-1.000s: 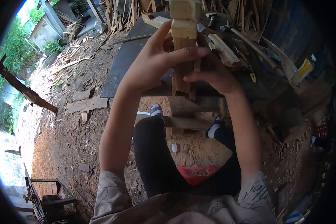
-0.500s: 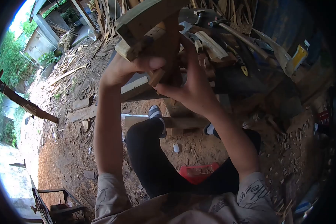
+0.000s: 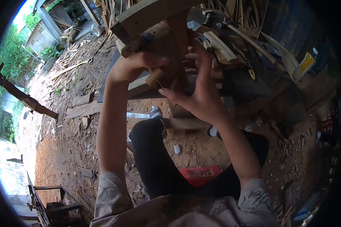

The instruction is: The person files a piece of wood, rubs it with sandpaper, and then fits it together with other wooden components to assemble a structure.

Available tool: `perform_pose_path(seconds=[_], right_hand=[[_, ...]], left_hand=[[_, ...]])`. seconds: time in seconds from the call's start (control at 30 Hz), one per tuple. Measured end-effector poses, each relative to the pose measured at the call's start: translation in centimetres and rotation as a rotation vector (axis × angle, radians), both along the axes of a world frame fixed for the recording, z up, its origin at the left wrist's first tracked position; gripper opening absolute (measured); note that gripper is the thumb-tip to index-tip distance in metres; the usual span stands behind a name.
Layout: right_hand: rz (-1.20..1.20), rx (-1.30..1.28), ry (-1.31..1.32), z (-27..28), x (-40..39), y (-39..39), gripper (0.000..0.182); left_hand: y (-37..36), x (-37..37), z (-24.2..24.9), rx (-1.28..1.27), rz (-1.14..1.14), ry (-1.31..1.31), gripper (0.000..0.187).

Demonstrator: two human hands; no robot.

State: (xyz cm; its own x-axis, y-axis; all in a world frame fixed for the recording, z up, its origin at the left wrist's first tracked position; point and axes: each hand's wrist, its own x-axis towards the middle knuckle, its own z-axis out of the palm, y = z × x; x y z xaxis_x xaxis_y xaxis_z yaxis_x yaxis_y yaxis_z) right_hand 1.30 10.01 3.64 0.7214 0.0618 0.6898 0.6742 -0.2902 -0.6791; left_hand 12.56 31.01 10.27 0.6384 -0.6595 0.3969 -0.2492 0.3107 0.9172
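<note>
A wooden assembly (image 3: 155, 19) with a curved top piece is held up in front of me. My left hand (image 3: 136, 66) is closed around its left lower part, thumb across the wood. Below that thumb a short square wooden peg (image 3: 154, 76) juts toward me, with a thin sliver at its lower end. My right hand (image 3: 199, 89) is beside the assembly's right side, thumb and fingers spread apart. Its thumb lies just below the peg, apart from it. Some right fingers reach behind the wood, so their contact is hidden.
Beyond the hands, a dark work surface (image 3: 250, 87) carries wood blocks (image 3: 219, 45), a long-handled hammer (image 3: 250, 41), a yellow-tipped tool (image 3: 251, 73) and a handsaw (image 3: 284, 56). A yellow container (image 3: 307, 62) stands at right. Below are a red plastic seat (image 3: 201, 174) and ground strewn with scraps.
My right thumb has come away from the peg's end, and that hand has opened wider. The assembly has shifted slightly left; my left hand keeps its hold.
</note>
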Motion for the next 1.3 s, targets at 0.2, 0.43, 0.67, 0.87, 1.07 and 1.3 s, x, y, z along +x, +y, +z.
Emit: perform_pose_path(seconds=[0.2, 0.43, 0.67, 0.87, 1.07, 1.3], right_hand=[[-0.029, -0.001, 0.033, -1.1, -1.5, -2.4, 0.108], [-0.064, -0.128, 0.036, -1.8, -1.7, -2.1, 0.100], [-0.423, -0.303, -0.083, -0.7, -1.0, 2.4, 0.100], [-0.419, -0.204, -0.133, -1.0, 2.8, 5.5, 0.095], [-0.365, -0.306, -0.299, -0.5, 3.3, 6.0, 0.076], [-0.392, -0.353, -0.402, 1.2, -0.8, 2.8, 0.030]], left_hand=[[-0.4, 1.5, -0.5, -0.027, -0.006, -0.021, 0.107], [0.5, 1.5, -0.8, -0.235, -0.056, -0.042, 0.087], [0.3, -3.1, -0.6, -0.106, 0.165, 0.054, 0.033], [-0.1, -5.5, -3.3, -0.124, 0.691, -0.253, 0.044], [2.1, -5.7, -5.1, -0.317, 0.703, -0.229, 0.057], [2.9, -8.6, -4.2, -0.579, 0.544, 0.095, 0.067]])
